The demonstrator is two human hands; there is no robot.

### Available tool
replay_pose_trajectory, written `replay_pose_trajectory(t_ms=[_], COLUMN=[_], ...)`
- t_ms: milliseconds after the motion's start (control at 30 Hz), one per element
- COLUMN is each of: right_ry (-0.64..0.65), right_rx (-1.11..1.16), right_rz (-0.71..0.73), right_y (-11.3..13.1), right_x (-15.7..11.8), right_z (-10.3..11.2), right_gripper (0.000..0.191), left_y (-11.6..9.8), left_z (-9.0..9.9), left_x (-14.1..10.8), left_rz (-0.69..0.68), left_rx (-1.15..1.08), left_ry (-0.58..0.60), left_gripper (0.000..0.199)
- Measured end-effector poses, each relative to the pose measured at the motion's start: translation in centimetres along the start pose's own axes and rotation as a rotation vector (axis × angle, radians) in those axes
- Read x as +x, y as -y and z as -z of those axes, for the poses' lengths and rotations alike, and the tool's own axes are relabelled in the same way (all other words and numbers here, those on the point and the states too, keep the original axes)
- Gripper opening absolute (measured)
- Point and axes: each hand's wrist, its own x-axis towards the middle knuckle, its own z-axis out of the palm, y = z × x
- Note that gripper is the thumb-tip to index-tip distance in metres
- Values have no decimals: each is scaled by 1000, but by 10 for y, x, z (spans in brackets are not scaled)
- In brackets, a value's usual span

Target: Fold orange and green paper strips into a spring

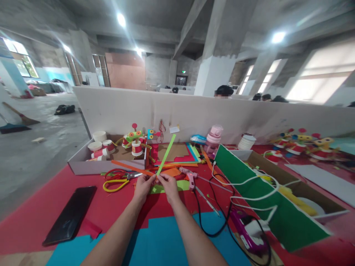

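Two paper strips meet at my fingertips above the red table cover. The orange strip (130, 167) runs up and left from the joint, and the light green strip (166, 153) slants up and right. My left hand (145, 184) pinches the orange strip near its end. With fingers closed, my right hand (168, 184) grips the bottom of the green strip, touching my left fingertips. Light green paper (181, 186) lies beneath and beside my hands. A pink glue gun (190, 177) rests just right of my right hand; yellow-handled scissors (115, 185) lie to the left.
A black phone (70, 214) lies at the left. Behind it, a white box (108, 166) holds paper cups and a robot figure. At the right stand a green-sided box (266, 199) and a purple power strip (246, 232) with trailing cables. A white partition (180, 111) closes the back.
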Motion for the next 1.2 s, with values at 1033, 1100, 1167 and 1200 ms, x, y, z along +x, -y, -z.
replay_pose_trajectory(t_ms=[1033, 1100, 1167, 1200], right_ry=[59, 60, 56, 51], right_rx=[40, 46, 38, 37], right_rz=[-49, -46, -35, -32], right_y=[-2, -3, -4, -4], right_x=[2, 3, 2, 2], right_z=[6, 6, 6, 5], right_gripper=[28, 29, 29, 29], left_y=[-1, -1, -1, -1], left_z=[1, 1, 1, 1], left_x=[0, 0, 0, 1], left_rz=[-1, -4, -9, -9], left_rx=[-23, -20, -25, -26], left_ry=[79, 77, 74, 73], left_gripper=[38, 38, 38, 38])
